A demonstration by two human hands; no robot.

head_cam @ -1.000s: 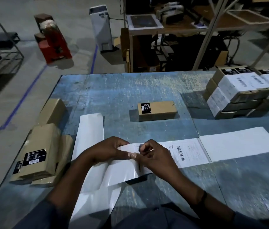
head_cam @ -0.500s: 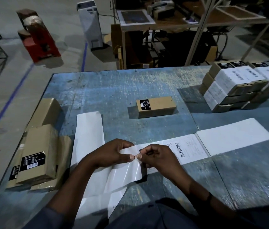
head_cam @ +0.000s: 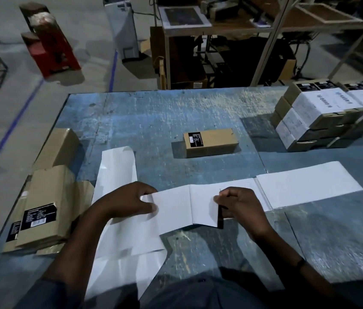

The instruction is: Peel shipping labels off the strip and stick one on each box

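White strip (head_cam: 310,188) lies across the blue tabletop (head_cam: 153,112) in front of me, running from my hands out to the rt. Left grip (head_cam: 129,201) pinches the loose end of the paper, thumb on top. Right grip (head_cam: 240,208) is curled, thumb & forefinger nipping the edge where the layers seem to part. The lifted span (head_cam: 176,210) between them is up off the tabletop w/ a crease across it. Can't tell for sure which layer is which; my guess is backing in the left, label corner under the right.

To do this peel well:
- Pull the backing low & flat, bent sharply back on itself, not upward, so the label comes off w/o curling.
- Go slow & even; a jerk could tear the paper.
- Hold the label by the very corner only, min. finger contact on the glue.
- Don't let the sticky side flop onto the spent backing (head_cam: 118,170) trailing off to my left.

Target is prob. the brown box (head_cam: 209,141) mid-tabletop, well apart from both hands, no white label on it. Lay one edge down first, then smooth across. The labelled stack (head_cam: 323,112) sits far rt. The left pile (head_cam: 49,208) shows no white labels, so I reckon plenty is left to do.
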